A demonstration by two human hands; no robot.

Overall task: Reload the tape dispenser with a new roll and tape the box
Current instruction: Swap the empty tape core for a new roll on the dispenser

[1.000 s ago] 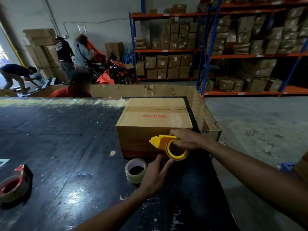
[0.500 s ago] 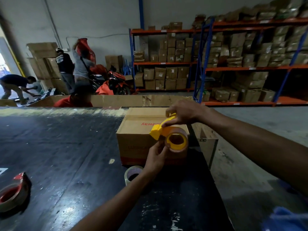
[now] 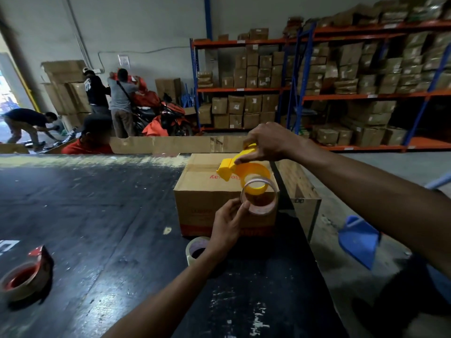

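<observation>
We see a red tape dispenser [image 3: 23,284] far left of the box [image 3: 219,191] on the black table [image 3: 109,215] | spare tape roll [image 3: 196,248] just before the box | our left hand [image 3: 228,224] pinches the roll core [image 3: 260,198] | our right hand [image 3: 269,142] grips the yellow dispenser [image 3: 241,167] above the box | blue dustpan [image 3: 358,240] right of the box.

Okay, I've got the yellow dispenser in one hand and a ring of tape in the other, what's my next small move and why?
Probably pull the ring clear of the yellow dispenser: your left hand pinches its rim while it hangs half off the hub, which your right hand steadies. Another roll waits on the table.
</observation>
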